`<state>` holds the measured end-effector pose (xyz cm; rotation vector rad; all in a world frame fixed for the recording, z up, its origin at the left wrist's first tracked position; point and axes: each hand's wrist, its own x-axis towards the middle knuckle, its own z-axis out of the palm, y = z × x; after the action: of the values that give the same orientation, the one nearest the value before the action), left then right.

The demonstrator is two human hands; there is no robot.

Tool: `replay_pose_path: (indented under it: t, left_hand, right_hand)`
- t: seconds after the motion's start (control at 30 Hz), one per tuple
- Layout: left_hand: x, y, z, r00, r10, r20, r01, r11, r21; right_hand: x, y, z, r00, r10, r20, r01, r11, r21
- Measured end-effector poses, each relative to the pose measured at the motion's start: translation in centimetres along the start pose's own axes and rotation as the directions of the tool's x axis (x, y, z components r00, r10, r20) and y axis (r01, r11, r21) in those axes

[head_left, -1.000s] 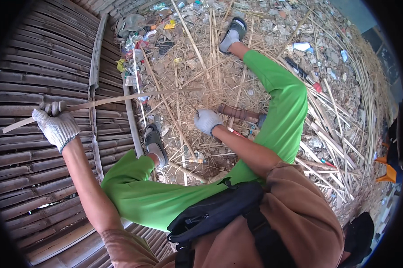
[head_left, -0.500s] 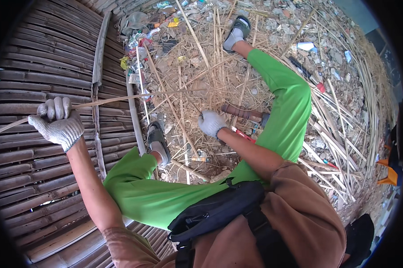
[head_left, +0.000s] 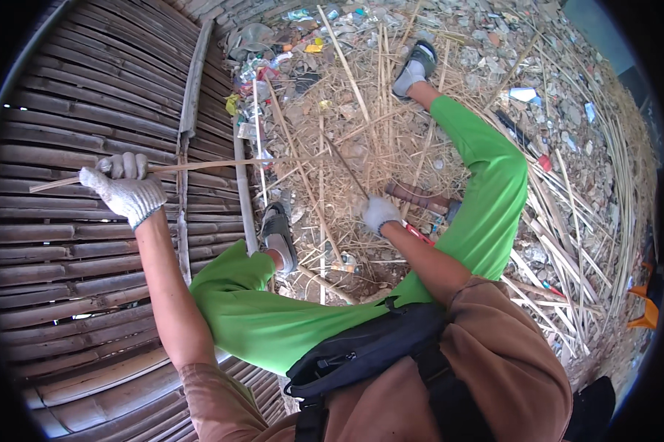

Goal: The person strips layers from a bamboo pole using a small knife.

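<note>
My left hand (head_left: 129, 190), in a pale knitted work glove, is closed around a long thin bamboo strip (head_left: 221, 163). One short end sticks out left of the fist; the long part reaches right over the littered ground. In the same kind of glove, my right hand (head_left: 381, 214) is closed on a long, thin, dark tool (head_left: 349, 169). It points away and to the left, looking like a blade seen edge-on; its handle is hidden in the fist. The tool's far end lies near the strip's right end; whether they touch I cannot tell.
A slatted bamboo wall or platform (head_left: 74, 228) fills the left. Beside my right hand lie a brown ridged cylinder (head_left: 420, 197) and a red object (head_left: 419, 233). Shavings and rubbish (head_left: 486, 59) cover the ground between my legs; split bamboo strips (head_left: 567, 247) pile up at right.
The view has shifted, carrying most things rightward in the picture. In my right hand the dark tool now shows at full length, where only a short bit showed before. Both grips stay closed.
</note>
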<state>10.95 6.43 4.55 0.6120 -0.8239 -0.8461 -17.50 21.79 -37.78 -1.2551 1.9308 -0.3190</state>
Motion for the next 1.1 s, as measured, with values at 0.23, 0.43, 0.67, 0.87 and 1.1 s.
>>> replay_pose_path:
  t: [0.23, 0.43, 0.67, 0.87, 1.1]
  left_hand:
    - [-0.2, -5.3, -0.1, 0.961, -0.146, 0.234, 0.101, 0.976, 0.194]
    - [-6.5, -18.9, -4.3, 0.744, -0.579, 0.334, 0.118, 0.606, 0.787]
    - [-4.2, -19.8, -2.2, 0.746, -0.368, 0.555, -0.378, 0.453, 0.808]
    - [-3.5, -15.7, 2.5, 0.66, -0.494, 0.566, -0.481, 0.301, 0.824]
    - [-3.6, -13.7, 4.1, 0.494, -0.28, 0.823, -0.811, 0.193, 0.552]
  right_hand:
    - [4.3, 8.3, 0.3, 0.995, 0.083, 0.056, -0.078, 0.993, -0.085]
    - [1.2, 4.1, 1.0, 0.986, 0.144, 0.088, -0.149, 0.987, 0.056]
    - [-0.8, 2.4, -2.3, 0.997, 0.001, -0.079, 0.005, 0.997, 0.078]
    - [-1.6, -6.2, -8.7, 0.878, -0.139, -0.458, 0.402, 0.735, 0.547]
    - [-2.8, -12.4, -17.1, 0.68, -0.109, -0.725, 0.727, 0.231, 0.647]
